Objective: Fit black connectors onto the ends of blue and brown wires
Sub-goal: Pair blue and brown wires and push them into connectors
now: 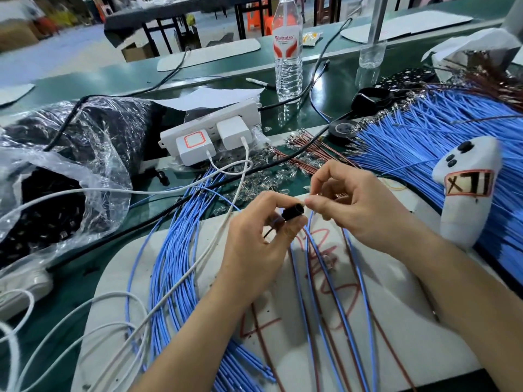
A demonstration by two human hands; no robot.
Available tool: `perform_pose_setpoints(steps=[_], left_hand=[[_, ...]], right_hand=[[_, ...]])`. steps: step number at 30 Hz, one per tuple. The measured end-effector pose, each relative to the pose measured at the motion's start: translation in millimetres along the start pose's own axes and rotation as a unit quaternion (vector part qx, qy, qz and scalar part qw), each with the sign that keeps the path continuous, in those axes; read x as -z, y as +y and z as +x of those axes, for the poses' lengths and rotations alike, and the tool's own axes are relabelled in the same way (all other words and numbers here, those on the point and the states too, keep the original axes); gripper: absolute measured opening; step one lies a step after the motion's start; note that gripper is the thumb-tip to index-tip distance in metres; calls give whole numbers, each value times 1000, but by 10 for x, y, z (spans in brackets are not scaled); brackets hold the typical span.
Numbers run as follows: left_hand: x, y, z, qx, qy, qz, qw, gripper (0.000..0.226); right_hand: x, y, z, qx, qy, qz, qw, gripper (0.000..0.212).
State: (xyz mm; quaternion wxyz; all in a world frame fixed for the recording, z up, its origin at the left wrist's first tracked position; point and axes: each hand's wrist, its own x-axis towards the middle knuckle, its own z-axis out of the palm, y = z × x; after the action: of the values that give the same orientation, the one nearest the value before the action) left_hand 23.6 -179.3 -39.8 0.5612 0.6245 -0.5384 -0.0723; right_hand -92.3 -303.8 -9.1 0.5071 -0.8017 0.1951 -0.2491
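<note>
A person's two bare hands work close together above a white board [402,301] lying on a green desk [93,80]. The left hand [254,239] grips one small black connector [293,212], a short matte plastic cylinder, between curled thumb and fingers, its open end facing right. The right hand [356,205] has thumb and forefinger closed in a pinch at that open end, on the tip of a blue wire [311,222] that rises to them; the tip itself is hidden.

Thin, smooth loose wires [334,292], blue and brown, run in long curves from under the hands across the board, which has rough red marker scrawls. To the left lies a thick wire bundle [172,258], all blue, too many to count. A far larger blue heap [418,140] fans over the right side, with brown strands [305,155] tipped in bright metal beyond the hands.

One white controller [467,190] with dark buttons and a red-edged label stands on the right. One white power strip [210,127] holds two white chargers, each with a white cable [85,193]. A crinkled clear plastic bag [56,179] at left holds many small black parts. One clear ribbed water bottle [287,52] with a red label stands behind.

Beyond the desk is a workshop floor with dark tables and orange stools.
</note>
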Motion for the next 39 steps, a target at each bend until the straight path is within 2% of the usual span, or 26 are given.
perform_pose_setpoints(steps=[5, 11, 15, 23, 31, 35, 39], left_hand=[[12, -38, -7, 2, -5, -23, 1000, 11], [3, -46, -10, 13, -1, -27, 1000, 11], [-3, -36, -9, 19, 4, -21, 1000, 12], [-2, -20, 4, 30, 5, -6, 1000, 13], [21, 7, -4, 42, -11, -27, 999, 16], [1, -11, -29, 69, -36, -57, 995, 13], [-9, -28, -32, 69, -49, -28, 996, 15]], right_hand=[[24, -65, -27, -11, -37, 142, 989, 17], [32, -101, -36, -5, -17, 188, 982, 12], [0, -97, -46, -11, -23, 183, 983, 6], [-23, -96, -43, -9, -6, 190, 982, 16], [-60, -63, -44, -16, -30, 172, 984, 14], [-13, -57, -50, -53, -68, 187, 979, 18], [51, -36, -32, -87, -91, 159, 979, 16]])
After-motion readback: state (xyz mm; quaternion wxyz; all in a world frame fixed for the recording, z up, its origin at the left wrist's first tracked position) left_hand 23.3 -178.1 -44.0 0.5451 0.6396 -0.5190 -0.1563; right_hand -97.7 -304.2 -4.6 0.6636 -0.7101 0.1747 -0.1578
